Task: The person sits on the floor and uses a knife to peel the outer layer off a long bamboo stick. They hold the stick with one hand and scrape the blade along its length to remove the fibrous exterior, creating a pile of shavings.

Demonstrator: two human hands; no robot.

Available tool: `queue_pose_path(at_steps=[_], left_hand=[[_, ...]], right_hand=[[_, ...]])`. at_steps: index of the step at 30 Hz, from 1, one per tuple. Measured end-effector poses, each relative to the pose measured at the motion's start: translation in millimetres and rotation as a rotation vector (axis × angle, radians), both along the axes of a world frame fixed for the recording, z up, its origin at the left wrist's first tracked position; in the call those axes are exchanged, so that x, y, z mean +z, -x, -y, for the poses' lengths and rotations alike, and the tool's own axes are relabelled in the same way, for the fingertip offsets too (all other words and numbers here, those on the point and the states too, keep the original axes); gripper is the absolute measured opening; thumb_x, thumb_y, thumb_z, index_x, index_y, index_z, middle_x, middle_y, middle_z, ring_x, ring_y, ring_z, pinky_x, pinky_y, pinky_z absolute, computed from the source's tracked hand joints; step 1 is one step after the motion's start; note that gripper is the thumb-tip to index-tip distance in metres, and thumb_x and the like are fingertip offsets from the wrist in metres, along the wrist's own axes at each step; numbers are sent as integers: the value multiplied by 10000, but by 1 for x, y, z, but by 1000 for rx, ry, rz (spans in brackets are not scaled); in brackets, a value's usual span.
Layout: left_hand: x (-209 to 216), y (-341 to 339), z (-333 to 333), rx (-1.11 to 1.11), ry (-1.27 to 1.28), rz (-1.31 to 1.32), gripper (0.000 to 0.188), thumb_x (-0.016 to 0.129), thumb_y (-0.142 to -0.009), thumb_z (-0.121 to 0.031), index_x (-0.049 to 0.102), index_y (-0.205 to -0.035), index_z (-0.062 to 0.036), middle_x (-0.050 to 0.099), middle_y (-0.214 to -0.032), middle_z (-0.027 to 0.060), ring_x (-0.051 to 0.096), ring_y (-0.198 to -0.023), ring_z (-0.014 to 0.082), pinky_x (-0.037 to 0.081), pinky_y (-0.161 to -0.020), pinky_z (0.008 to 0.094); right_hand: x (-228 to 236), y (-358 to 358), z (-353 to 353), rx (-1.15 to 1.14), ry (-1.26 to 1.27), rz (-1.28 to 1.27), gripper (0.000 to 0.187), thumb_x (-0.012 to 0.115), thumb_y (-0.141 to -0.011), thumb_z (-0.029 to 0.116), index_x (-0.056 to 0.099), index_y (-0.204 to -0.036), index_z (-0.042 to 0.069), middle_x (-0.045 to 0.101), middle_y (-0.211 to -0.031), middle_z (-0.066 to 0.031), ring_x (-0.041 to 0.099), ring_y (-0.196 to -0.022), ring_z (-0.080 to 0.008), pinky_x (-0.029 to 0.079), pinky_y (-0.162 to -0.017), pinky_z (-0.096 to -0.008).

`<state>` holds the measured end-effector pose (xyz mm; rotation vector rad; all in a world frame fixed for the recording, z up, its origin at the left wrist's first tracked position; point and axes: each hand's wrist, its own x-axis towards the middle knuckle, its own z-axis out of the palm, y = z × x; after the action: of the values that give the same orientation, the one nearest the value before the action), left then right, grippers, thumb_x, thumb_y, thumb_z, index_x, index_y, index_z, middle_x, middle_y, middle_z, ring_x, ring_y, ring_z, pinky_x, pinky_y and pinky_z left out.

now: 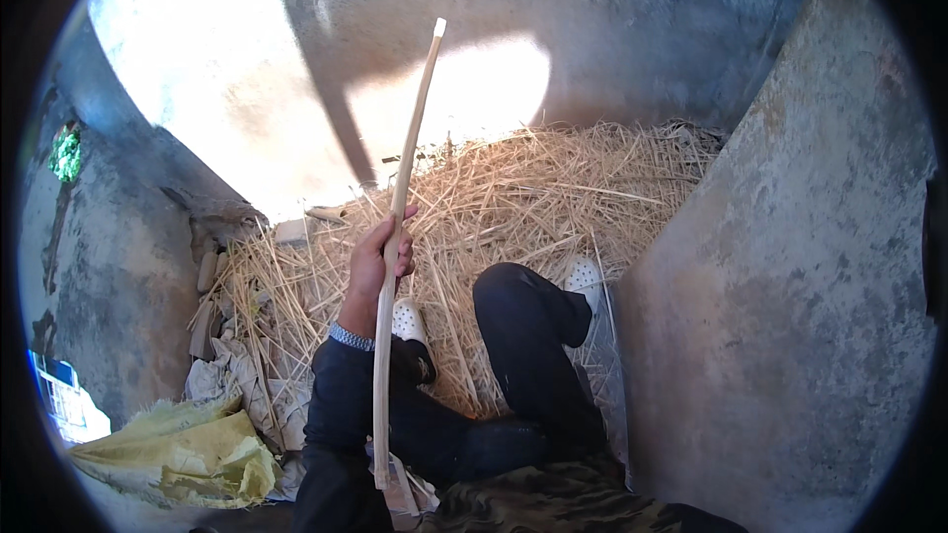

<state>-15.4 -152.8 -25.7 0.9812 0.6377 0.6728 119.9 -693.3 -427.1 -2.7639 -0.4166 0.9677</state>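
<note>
My left hand (380, 262) is closed round a long, slightly bent, pale wooden stick (382, 375). It grips the stick a little above the middle. The upper end rises in front of the sunlit wall and has a whitish tip. The lower end, wider and squared off, hangs beside my left sleeve. A silvery watch band (351, 338) circles my left wrist. My right hand does not show in this view.
Dry, straw-like strips (553, 188) cover the floor up to the far wall (632, 30). A grey slab wall (780, 316) stands close on my right. A yellowish sack (188, 454) lies at lower left. My white clogs (409, 321) rest among the strips.
</note>
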Motion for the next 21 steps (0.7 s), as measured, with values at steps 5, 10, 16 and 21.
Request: queue_pose_path(at_steps=[5,10,16,21], left_hand=[[-17,-2,1,-37,37,-33,425,355,-991,-273,466,-1284,14,447,-638,4,370,-433,78,329,-425,212],[-27,-2,-1,-61,57,-50,431,349,-989,-275,461,-1286,16,449,-639,8,373,-431,80,340,-429,212],[-38,-2,-1,-73,29,-69,434,356,-986,-283,467,-1282,15,460,-634,7,376,-422,80,342,-421,207],[-48,6,4,-11,91,-109,416,357,-990,-264,470,-1281,12,463,-632,2,374,-419,73,344,-414,199]], right_hand=[[-17,-8,-3,26,18,-27,588,531,-830,556,552,-1101,35,610,-934,-225,602,-855,-400,474,-722,-497],[-30,-10,-2,51,41,-61,581,528,-840,533,524,-1136,33,601,-969,-230,593,-888,-402,469,-746,-497],[-45,-11,9,60,59,-95,576,524,-853,505,491,-1178,30,590,-1011,-236,583,-927,-404,463,-776,-498],[-56,-17,15,109,82,-135,575,521,-864,481,464,-1213,27,581,-1046,-241,574,-960,-406,459,-800,-498]])
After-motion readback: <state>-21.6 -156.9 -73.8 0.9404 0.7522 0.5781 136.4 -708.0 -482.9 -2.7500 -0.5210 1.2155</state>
